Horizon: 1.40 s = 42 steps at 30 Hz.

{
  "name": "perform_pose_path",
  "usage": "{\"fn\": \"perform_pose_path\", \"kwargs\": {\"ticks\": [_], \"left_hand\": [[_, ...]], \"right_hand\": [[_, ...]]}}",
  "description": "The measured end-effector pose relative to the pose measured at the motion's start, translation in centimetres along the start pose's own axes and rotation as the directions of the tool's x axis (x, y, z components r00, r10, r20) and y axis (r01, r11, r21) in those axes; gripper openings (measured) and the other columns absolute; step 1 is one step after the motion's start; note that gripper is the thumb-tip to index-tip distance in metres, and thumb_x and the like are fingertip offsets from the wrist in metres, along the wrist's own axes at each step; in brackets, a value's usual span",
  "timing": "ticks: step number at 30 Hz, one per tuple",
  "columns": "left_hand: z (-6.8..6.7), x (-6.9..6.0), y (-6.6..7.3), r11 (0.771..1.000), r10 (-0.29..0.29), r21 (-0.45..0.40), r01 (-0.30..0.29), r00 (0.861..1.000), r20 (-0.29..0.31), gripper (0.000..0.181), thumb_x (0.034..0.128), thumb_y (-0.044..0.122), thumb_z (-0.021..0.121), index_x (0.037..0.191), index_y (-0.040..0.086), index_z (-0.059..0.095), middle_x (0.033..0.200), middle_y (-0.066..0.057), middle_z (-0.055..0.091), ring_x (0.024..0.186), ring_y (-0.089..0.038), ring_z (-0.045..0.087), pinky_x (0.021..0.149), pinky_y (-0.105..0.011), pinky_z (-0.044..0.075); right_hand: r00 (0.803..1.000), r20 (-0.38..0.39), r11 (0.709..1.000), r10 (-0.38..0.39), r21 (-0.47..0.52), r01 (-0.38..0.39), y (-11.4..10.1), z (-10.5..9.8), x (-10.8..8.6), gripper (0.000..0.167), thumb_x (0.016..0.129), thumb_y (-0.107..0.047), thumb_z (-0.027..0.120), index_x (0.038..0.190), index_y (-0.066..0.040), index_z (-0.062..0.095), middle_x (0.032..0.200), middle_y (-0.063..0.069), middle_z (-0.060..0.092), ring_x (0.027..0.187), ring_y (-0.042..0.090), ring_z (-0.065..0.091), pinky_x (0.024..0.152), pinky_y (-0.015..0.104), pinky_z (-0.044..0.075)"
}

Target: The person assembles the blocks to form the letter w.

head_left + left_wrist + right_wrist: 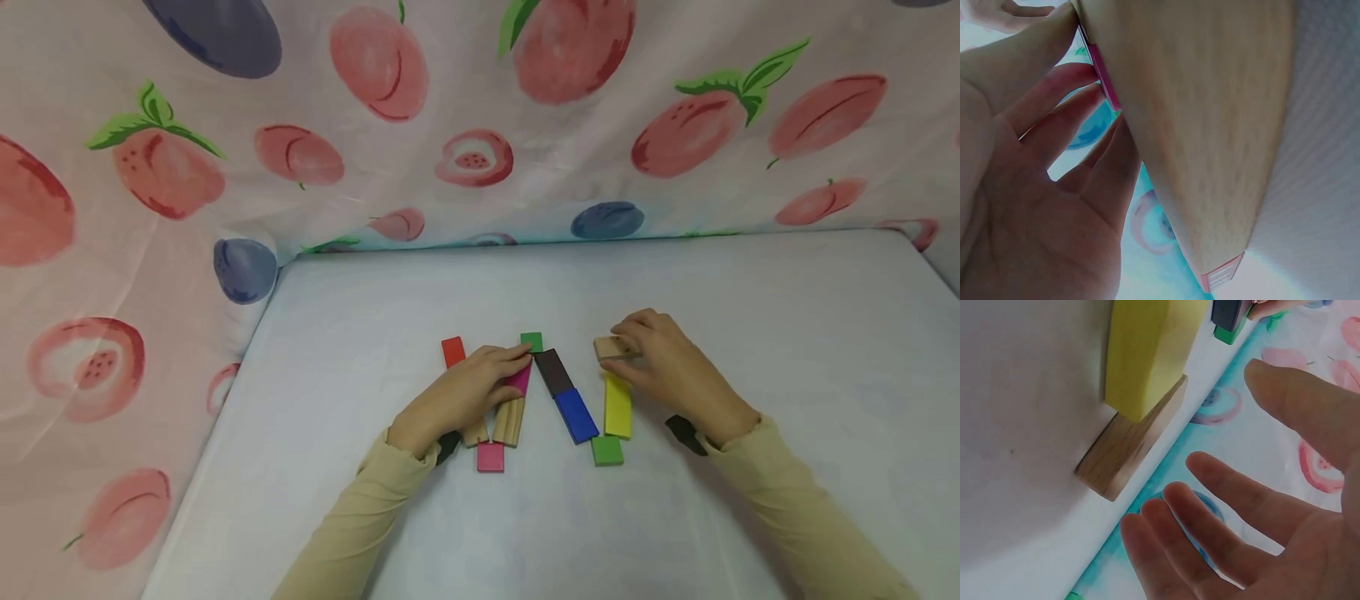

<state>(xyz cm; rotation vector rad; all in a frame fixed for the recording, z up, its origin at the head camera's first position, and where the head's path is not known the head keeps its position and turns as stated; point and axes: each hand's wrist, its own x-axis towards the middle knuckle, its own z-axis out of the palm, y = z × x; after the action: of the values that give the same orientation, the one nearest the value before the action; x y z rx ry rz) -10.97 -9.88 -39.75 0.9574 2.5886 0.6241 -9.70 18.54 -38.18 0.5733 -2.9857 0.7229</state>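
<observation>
Flat blocks lie in a zigzag on the white table. My left hand [461, 392] reaches over its left side, thumb and fingers touching the magenta block [519, 381]. Below that are a wooden block [508, 423] and a pink square block [491, 457]; a red block [453, 352] is partly covered by the hand. On the right, my right hand [678, 379] is around a wooden block [606, 348] above the yellow block [618, 406]. In the right wrist view, its thumb and spread fingers [1235, 528] stand apart from that wooden block [1129, 453].
Between the hands lie a green block [532, 341], a dark brown block [553, 372], a blue block [577, 415] and another green block [607, 451]. A fruit-print cloth [480, 92] hangs behind and to the left of the white table [375, 292].
</observation>
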Motion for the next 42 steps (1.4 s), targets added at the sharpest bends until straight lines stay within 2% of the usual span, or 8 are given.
{"fn": "perform_pose_path", "kwargs": {"ticks": [9,14,21,26,38,42], "left_hand": [[0.1,0.0,-0.1,1.0,-0.01,-0.008,0.01,1.0,-0.001,0.053,0.0984,0.023,0.063,0.147,0.009,0.048,0.157,-0.002,0.04,0.143,-0.022,0.039,0.113,-0.034,0.04],[0.1,0.1,-0.1,1.0,-0.009,-0.005,0.009,1.0,-0.002,0.053,0.0986,0.023,0.062,0.147,0.01,0.047,0.157,-0.001,0.04,0.143,-0.021,0.039,0.113,-0.034,0.04],[0.1,0.2,-0.2,1.0,-0.006,-0.01,0.006,1.0,0.0,0.053,0.0985,0.023,0.062,0.147,0.01,0.047,0.157,-0.001,0.04,0.143,-0.021,0.039,0.113,-0.033,0.04],[0.1,0.2,-0.2,1.0,-0.003,-0.009,0.003,1.0,0.003,0.053,0.0985,0.023,0.063,0.147,0.009,0.047,0.157,-0.001,0.04,0.142,-0.022,0.039,0.114,-0.033,0.039],[0.0,0.0,-0.1,1.0,0.004,-0.002,-0.004,1.0,-0.003,0.053,0.0987,0.023,0.062,0.147,0.009,0.047,0.157,-0.002,0.039,0.143,-0.022,0.038,0.114,-0.035,0.039],[0.0,0.0,-0.1,1.0,0.001,-0.003,-0.001,1.0,-0.003,0.053,0.0988,0.024,0.062,0.147,0.009,0.047,0.157,-0.001,0.04,0.143,-0.022,0.038,0.114,-0.035,0.039]], "right_hand": [[0.999,0.028,1.0,0.024,0.015,-0.024,0.3,0.5,0.5,0.045,0.085,-0.022,0.079,0.118,0.006,0.065,0.121,0.024,0.057,0.11,0.039,0.051,0.092,0.053,0.05],[0.998,0.04,0.999,0.049,0.02,-0.05,0.5,0.6,1.1,0.041,0.085,-0.02,0.079,0.115,0.006,0.066,0.119,0.024,0.057,0.107,0.038,0.052,0.09,0.052,0.05],[0.99,0.081,0.993,0.114,0.025,-0.116,0.5,0.6,1.7,0.036,0.088,-0.022,0.075,0.112,0.005,0.068,0.121,0.023,0.057,0.112,0.039,0.049,0.093,0.055,0.048],[0.987,0.094,0.99,0.132,0.031,-0.135,0.6,0.7,2.0,0.032,0.089,-0.021,0.075,0.108,0.004,0.07,0.12,0.023,0.059,0.113,0.039,0.05,0.094,0.055,0.047],[0.993,0.095,0.989,0.064,0.126,-0.076,1.3,0.8,2.3,0.026,0.093,-0.014,0.07,0.113,0.002,0.072,0.116,0.02,0.063,0.108,0.039,0.05,0.095,0.053,0.045],[0.995,0.091,0.99,0.05,0.126,-0.061,1.4,0.8,2.4,0.026,0.093,-0.014,0.07,0.115,0.001,0.073,0.115,0.02,0.064,0.109,0.039,0.049,0.095,0.053,0.045]]}}
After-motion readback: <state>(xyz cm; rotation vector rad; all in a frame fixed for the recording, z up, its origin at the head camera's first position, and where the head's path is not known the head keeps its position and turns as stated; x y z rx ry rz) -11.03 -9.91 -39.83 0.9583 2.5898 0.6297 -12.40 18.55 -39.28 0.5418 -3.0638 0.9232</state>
